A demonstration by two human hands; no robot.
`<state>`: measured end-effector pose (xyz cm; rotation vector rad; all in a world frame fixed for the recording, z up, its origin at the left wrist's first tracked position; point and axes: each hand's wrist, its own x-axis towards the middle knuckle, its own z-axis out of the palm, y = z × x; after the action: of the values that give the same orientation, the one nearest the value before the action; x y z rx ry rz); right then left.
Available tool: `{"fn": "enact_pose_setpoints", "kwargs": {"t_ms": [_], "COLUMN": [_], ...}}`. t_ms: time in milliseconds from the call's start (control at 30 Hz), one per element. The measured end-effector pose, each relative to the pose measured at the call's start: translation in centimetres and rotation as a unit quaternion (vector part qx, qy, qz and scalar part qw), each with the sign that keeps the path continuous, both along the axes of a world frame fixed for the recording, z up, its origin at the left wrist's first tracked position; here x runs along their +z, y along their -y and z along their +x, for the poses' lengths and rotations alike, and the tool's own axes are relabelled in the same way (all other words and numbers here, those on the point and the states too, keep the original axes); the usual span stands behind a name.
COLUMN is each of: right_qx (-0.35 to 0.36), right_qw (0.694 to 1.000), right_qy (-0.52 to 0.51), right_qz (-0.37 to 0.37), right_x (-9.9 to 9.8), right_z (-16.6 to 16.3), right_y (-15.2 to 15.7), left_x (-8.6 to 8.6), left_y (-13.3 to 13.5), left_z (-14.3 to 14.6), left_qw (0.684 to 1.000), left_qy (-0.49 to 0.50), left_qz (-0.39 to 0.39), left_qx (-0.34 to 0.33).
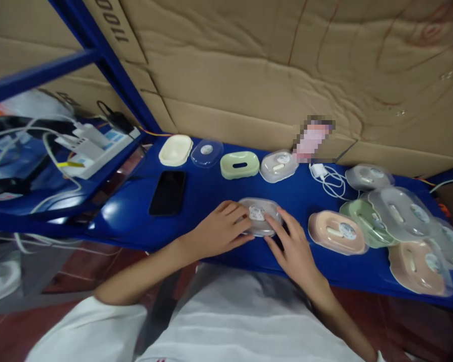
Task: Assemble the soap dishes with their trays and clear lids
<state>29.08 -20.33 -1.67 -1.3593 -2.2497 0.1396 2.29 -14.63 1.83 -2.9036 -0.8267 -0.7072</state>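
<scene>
A clear-lidded oval soap box [259, 215] lies on the blue shelf [211, 201] right in front of me. My left hand [221, 229] grips its left side with curled fingers. My right hand [292, 246] presses on its right side, fingers bent over the lid edge. A round white sticker shows on the lid between the two hands.
A black phone [168, 192] lies left of the hands. Behind stand a cream tray [175, 150], a clear lid [207, 152], a green base [239, 165] and a lidded box [278, 166]. Several stacked pink and green boxes [381, 226] fill the right. A white cable [330, 182] and cardboard wall lie behind.
</scene>
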Motion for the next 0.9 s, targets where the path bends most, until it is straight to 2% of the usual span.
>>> {"fn": "enact_pose_setpoints", "kwargs": {"t_ms": [100, 200, 300, 467, 600, 733, 900], "right_qx": [-0.009, -0.018, -0.014, 0.007, -0.033, -0.043, -0.055], "right_qw": [1.000, 1.000, 0.999, 0.996, 0.992, 0.986, 0.983], "right_qy": [0.002, 0.002, -0.006, -0.020, -0.084, -0.139, -0.155], "right_qz": [-0.009, 0.001, 0.032, 0.083, 0.083, 0.084, 0.077], "right_x": [0.1, 0.1, -0.1, -0.6, -1.5, -1.1, -1.2], "right_z": [-0.1, -0.1, 0.0, -0.2, -0.9, -1.7, -1.8], "right_y": [-0.1, -0.7, -2.4, -6.1, -7.6, -8.0, -8.1], "left_x": [1.6, 1.8, 0.9, -0.7, -1.6, -3.1, -4.3], "left_y": [-2.6, -4.7, -5.6, -5.7, -5.9, -6.4, -6.7], "left_z": [0.2, 0.5, 0.6, 0.0, -0.3, -0.6, -1.0], "left_qw": [0.997, 0.995, 0.997, 0.996, 0.994, 0.997, 0.999], "left_qy": [-0.045, -0.044, -0.010, 0.032, 0.044, 0.049, 0.048], "left_qz": [-0.007, -0.015, -0.045, -0.081, -0.098, -0.050, 0.019], "left_qx": [-0.060, -0.088, -0.058, -0.024, -0.012, -0.020, -0.014]}}
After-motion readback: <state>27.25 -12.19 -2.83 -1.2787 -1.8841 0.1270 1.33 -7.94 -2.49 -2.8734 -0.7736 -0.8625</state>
